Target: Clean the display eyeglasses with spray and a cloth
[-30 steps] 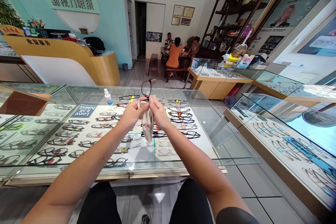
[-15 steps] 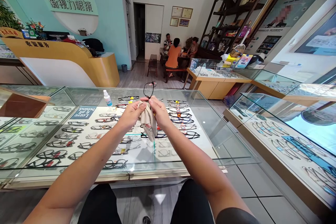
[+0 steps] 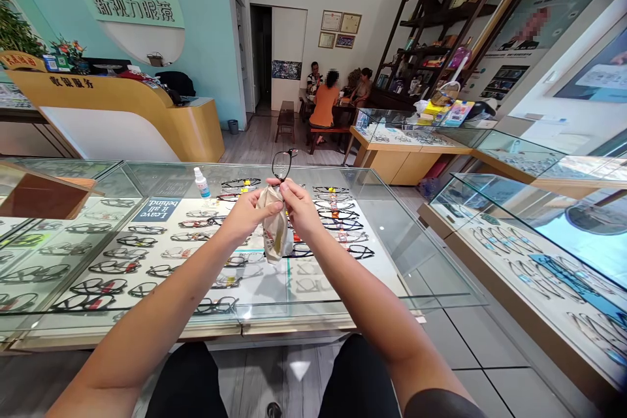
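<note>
Above the glass display case, my left hand (image 3: 252, 210) pinches a pale cloth (image 3: 275, 235) that hangs down between my hands. A pair of dark-framed eyeglasses (image 3: 282, 166) sticks up over my fingertips, one lens rim showing and the rest hidden by fingers and cloth. The fingers of my right hand (image 3: 300, 208) close on the lower part of the eyeglasses, against the cloth. A small white spray bottle (image 3: 201, 183) stands on the glass beyond my left hand.
Under the glass top of the display case (image 3: 392, 268) lie rows of eyeglasses. A brown-backed mirror or stand (image 3: 44, 192) is at left. More display cases (image 3: 490, 209) line the right side. Several people sit at a table (image 3: 343, 108) behind.
The eyeglasses have tilted and shifted slightly right. My left thumb has moved across the cloth, which now hangs in a different fold.
</note>
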Available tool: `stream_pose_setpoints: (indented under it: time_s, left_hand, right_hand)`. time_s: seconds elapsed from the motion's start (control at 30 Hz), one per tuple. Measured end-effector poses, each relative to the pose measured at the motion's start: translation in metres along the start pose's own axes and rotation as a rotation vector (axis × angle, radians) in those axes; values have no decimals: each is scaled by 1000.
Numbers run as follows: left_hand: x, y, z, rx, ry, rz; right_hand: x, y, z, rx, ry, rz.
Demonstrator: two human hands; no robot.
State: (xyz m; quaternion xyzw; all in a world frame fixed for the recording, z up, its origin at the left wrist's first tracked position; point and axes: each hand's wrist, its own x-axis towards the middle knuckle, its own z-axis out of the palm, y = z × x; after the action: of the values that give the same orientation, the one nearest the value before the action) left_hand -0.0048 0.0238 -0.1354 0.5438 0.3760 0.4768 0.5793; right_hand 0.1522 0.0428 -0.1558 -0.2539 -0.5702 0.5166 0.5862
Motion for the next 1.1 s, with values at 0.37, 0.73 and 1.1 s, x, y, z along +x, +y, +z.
stream_pose_setpoints:
  time_s: [0.37, 0.73, 1.1]
  left_hand:
    - [-1, -2, 2, 50, 146, 139]
    - [-6, -11, -1, 591, 414, 561]
    - [-10, -2, 3, 164, 66, 313]
  right_hand:
    - [1, -3, -1, -7, 20, 31]
    - [-1, -9, 1, 37, 27, 45]
    - [-1, -8, -2, -28, 7, -3]
